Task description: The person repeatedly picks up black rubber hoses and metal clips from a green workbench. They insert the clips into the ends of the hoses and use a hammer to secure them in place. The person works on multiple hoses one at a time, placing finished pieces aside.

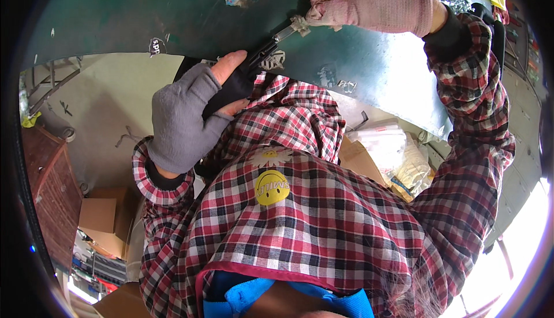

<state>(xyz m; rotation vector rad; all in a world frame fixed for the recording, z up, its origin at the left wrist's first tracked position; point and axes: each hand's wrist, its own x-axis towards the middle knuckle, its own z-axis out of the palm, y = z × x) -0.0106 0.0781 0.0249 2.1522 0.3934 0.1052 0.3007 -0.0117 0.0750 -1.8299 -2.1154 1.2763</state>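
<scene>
Rod, slim and black, slants over the edge of the table, our left hand closed round its lower end, right hand pinching crumpled film at its tip, and we judge it light, stiff, best gripped low.

Beyond left fingers: scuffed green tabletop. Left of and below fingers: pale floor, reddish-brown cabinet, cardboard box. Far right of fingers, lower: strong white glare.

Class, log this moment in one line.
left hand: holds slim black rod-shaped object; right hand: pinches crumpled translucent film near its end; surface: green tabletop
</scene>
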